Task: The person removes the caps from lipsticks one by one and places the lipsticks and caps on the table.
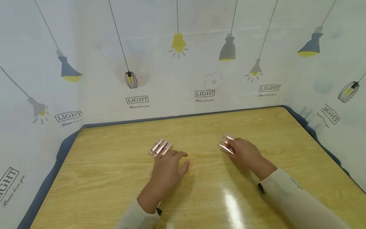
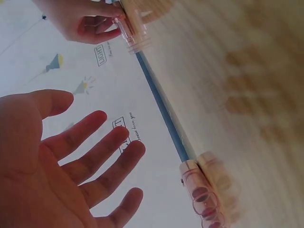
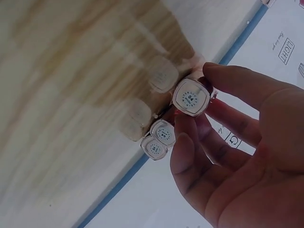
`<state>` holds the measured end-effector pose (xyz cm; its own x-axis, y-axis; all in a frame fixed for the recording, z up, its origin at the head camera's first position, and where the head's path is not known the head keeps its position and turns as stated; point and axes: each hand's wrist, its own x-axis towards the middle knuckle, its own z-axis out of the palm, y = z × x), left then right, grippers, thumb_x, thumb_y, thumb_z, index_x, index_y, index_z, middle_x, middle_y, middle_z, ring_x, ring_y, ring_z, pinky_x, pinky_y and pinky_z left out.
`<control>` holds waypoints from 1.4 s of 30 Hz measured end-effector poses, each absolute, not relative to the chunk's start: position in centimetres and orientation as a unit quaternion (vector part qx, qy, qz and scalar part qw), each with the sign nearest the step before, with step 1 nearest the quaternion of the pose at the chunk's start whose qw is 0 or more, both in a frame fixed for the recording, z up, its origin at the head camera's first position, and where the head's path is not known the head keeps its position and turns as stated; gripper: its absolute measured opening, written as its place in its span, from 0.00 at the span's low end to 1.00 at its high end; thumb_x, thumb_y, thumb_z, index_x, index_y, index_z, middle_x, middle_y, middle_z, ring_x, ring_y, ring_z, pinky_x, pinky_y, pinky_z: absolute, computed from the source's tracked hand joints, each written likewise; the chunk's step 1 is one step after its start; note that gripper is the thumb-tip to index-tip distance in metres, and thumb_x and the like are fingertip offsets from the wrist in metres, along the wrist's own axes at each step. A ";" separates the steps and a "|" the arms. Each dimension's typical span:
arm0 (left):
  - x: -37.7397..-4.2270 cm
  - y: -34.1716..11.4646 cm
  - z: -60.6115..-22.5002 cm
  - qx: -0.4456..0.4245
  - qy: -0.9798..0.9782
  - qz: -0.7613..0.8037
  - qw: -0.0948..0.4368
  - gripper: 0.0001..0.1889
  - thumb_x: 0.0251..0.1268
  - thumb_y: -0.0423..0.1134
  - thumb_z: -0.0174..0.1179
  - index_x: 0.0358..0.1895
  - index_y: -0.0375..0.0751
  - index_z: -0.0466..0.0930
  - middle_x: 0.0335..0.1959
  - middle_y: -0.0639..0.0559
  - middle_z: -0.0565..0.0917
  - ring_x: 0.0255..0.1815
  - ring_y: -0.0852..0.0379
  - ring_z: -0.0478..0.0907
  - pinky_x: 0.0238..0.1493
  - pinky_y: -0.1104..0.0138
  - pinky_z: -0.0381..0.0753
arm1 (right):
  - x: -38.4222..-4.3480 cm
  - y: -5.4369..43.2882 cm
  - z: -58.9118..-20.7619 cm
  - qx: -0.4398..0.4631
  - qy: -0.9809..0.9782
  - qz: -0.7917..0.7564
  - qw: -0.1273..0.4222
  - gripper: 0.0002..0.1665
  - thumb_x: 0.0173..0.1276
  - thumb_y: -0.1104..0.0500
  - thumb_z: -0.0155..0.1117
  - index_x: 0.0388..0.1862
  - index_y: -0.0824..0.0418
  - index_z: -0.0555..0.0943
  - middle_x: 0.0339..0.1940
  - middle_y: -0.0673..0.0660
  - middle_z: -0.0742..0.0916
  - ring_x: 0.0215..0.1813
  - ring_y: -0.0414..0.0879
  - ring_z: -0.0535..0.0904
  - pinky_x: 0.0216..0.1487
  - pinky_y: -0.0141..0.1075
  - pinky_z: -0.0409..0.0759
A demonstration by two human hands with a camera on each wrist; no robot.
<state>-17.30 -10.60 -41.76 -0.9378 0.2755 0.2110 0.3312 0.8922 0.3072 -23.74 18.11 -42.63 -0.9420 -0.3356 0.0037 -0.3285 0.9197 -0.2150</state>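
Pinching a tube [image 3: 191, 97] between thumb and fingers of the right hand [image 1: 247, 152], toward the right of the table [image 1: 206, 181]; showing "04" on the rounded-square end turned to the right wrist view, with two other tubes [image 3: 163, 133] touching each other just beside; cannot tell whether lifted or resting on the table; holding nothing in the left hand [image 1: 168, 168], with fingers loosely spread and thumb held wide; hovering near three tubes [image 1: 160, 148], laid side by side and aslant toward the left of the table, pinkish and shiny; showing a gap between fingertips and three tubes in the left wrist view; wearing pale sleeves [image 1: 300, 197] on both arms; catching a streak of glare [image 1: 233, 206] on the table, near its front; rising behind as a white cloth [image 1: 171, 82], printed with hanging lamps [image 1: 178, 43] and "LIGHT" signs [image 1: 204, 93]; edged below in blue trim [image 1: 186, 116].
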 end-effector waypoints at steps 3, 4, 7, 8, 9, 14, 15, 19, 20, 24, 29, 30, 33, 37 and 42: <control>-17.0 -10.6 -41.4 -0.156 -0.970 -0.169 0.083 0.16 0.70 0.54 0.61 0.54 0.54 0.84 0.53 0.52 0.86 0.57 0.51 0.82 0.59 0.43 0.73 | -23.7 18.2 -42.8 -0.171 0.980 -0.102 0.013 0.12 0.61 0.60 0.74 0.42 0.61 0.82 0.32 0.53 0.84 0.31 0.43 0.76 0.32 0.40 0.76; -17.0 -10.6 -41.4 -0.156 -0.970 -0.165 0.086 0.16 0.69 0.54 0.61 0.54 0.54 0.84 0.53 0.52 0.86 0.57 0.51 0.82 0.59 0.43 0.73 | -23.7 18.2 -42.9 -0.171 0.980 -0.102 0.011 0.12 0.61 0.60 0.74 0.42 0.61 0.83 0.32 0.53 0.84 0.31 0.43 0.77 0.32 0.40 0.76; -16.7 -10.6 -41.1 -0.152 -0.970 -0.163 0.095 0.16 0.69 0.53 0.61 0.55 0.54 0.84 0.53 0.52 0.86 0.56 0.51 0.82 0.60 0.43 0.73 | -23.7 18.1 -43.0 -0.171 0.980 -0.104 0.005 0.11 0.63 0.60 0.72 0.42 0.60 0.83 0.33 0.54 0.85 0.31 0.44 0.77 0.32 0.40 0.76; -16.6 -10.6 -41.0 -0.152 -0.970 -0.163 0.097 0.16 0.69 0.54 0.61 0.55 0.54 0.84 0.52 0.52 0.86 0.56 0.51 0.82 0.59 0.43 0.73 | -23.6 18.1 -43.0 -0.172 0.980 -0.104 0.002 0.10 0.63 0.59 0.72 0.42 0.60 0.83 0.33 0.54 0.85 0.31 0.44 0.77 0.32 0.40 0.76; -16.6 -10.6 -41.0 -0.154 -0.970 -0.162 0.098 0.16 0.69 0.54 0.61 0.54 0.54 0.84 0.52 0.52 0.86 0.56 0.52 0.82 0.59 0.44 0.73 | -23.5 18.1 -43.0 -0.172 0.979 -0.107 -0.001 0.10 0.64 0.59 0.72 0.42 0.60 0.83 0.33 0.53 0.85 0.31 0.43 0.76 0.32 0.40 0.75; -16.5 -10.4 -40.7 -0.165 -0.968 -0.161 0.100 0.16 0.70 0.54 0.61 0.54 0.54 0.84 0.51 0.52 0.86 0.56 0.52 0.82 0.60 0.43 0.73 | -22.7 17.7 -42.6 -0.178 0.973 -0.147 -0.019 0.10 0.66 0.58 0.71 0.45 0.58 0.84 0.33 0.53 0.84 0.30 0.42 0.75 0.30 0.36 0.73; -16.5 -10.3 -40.6 -0.165 -0.968 -0.161 0.101 0.16 0.69 0.54 0.61 0.54 0.54 0.84 0.51 0.52 0.86 0.56 0.52 0.82 0.60 0.43 0.73 | -22.5 17.5 -42.4 -0.182 0.971 -0.155 -0.023 0.11 0.66 0.58 0.71 0.46 0.58 0.84 0.34 0.53 0.85 0.31 0.41 0.76 0.30 0.36 0.74; -16.4 -10.2 -40.2 -0.165 -0.967 -0.158 0.109 0.17 0.68 0.53 0.62 0.55 0.54 0.84 0.51 0.52 0.87 0.55 0.51 0.83 0.59 0.44 0.73 | -21.6 16.5 -41.5 -0.195 0.966 -0.168 -0.038 0.14 0.64 0.60 0.73 0.48 0.58 0.84 0.40 0.55 0.86 0.36 0.43 0.80 0.33 0.37 0.79; -16.4 -10.1 -40.1 -0.165 -0.967 -0.160 0.108 0.17 0.68 0.53 0.63 0.55 0.54 0.84 0.52 0.51 0.87 0.56 0.51 0.83 0.60 0.44 0.73 | -21.3 16.2 -41.3 -0.198 0.965 -0.166 -0.039 0.14 0.63 0.61 0.73 0.49 0.58 0.84 0.41 0.55 0.86 0.37 0.43 0.81 0.34 0.37 0.80; -16.2 -10.1 -40.0 -0.166 -0.968 -0.163 0.096 0.20 0.68 0.54 0.63 0.60 0.55 0.80 0.54 0.51 0.86 0.57 0.51 0.82 0.62 0.44 0.72 | -20.3 14.7 -40.6 -0.214 0.961 -0.169 -0.049 0.16 0.63 0.60 0.74 0.50 0.58 0.85 0.41 0.53 0.84 0.38 0.43 0.81 0.35 0.35 0.81; -16.1 -9.9 -39.8 -0.176 -0.966 -0.163 0.093 0.26 0.66 0.54 0.65 0.66 0.57 0.75 0.56 0.51 0.85 0.57 0.51 0.82 0.61 0.43 0.73 | -19.0 13.4 -40.2 -0.251 0.948 -0.190 -0.057 0.17 0.63 0.61 0.74 0.51 0.58 0.84 0.38 0.51 0.82 0.36 0.39 0.79 0.35 0.30 0.79; -16.0 -9.8 -39.8 -0.181 -0.965 -0.166 0.094 0.27 0.66 0.54 0.65 0.67 0.57 0.75 0.56 0.50 0.84 0.57 0.50 0.82 0.61 0.43 0.74 | -18.8 13.2 -40.1 -0.258 0.945 -0.193 -0.059 0.17 0.62 0.61 0.74 0.51 0.58 0.84 0.38 0.51 0.82 0.36 0.39 0.79 0.35 0.29 0.79; -15.8 -9.4 -40.0 -0.199 -0.960 -0.176 0.090 0.27 0.65 0.54 0.66 0.67 0.56 0.74 0.57 0.49 0.84 0.56 0.49 0.83 0.59 0.43 0.75 | -18.0 13.0 -40.1 -0.274 0.937 -0.206 -0.061 0.17 0.62 0.63 0.74 0.50 0.57 0.85 0.38 0.50 0.83 0.37 0.38 0.79 0.36 0.29 0.79; -15.6 -9.1 -40.2 -0.217 -0.955 -0.181 0.093 0.28 0.65 0.55 0.66 0.66 0.56 0.75 0.55 0.50 0.84 0.53 0.50 0.84 0.57 0.47 0.78 | -17.3 12.7 -39.8 -0.292 0.929 -0.221 -0.063 0.16 0.62 0.63 0.74 0.50 0.56 0.85 0.39 0.49 0.83 0.37 0.37 0.80 0.36 0.29 0.79; -15.4 -8.8 -40.4 -0.234 -0.950 -0.180 0.106 0.26 0.63 0.56 0.67 0.64 0.55 0.77 0.52 0.52 0.85 0.47 0.52 0.85 0.50 0.52 0.81 | -16.9 12.4 -39.6 -0.314 0.920 -0.222 -0.071 0.17 0.62 0.62 0.74 0.50 0.56 0.85 0.38 0.49 0.82 0.37 0.37 0.80 0.37 0.29 0.79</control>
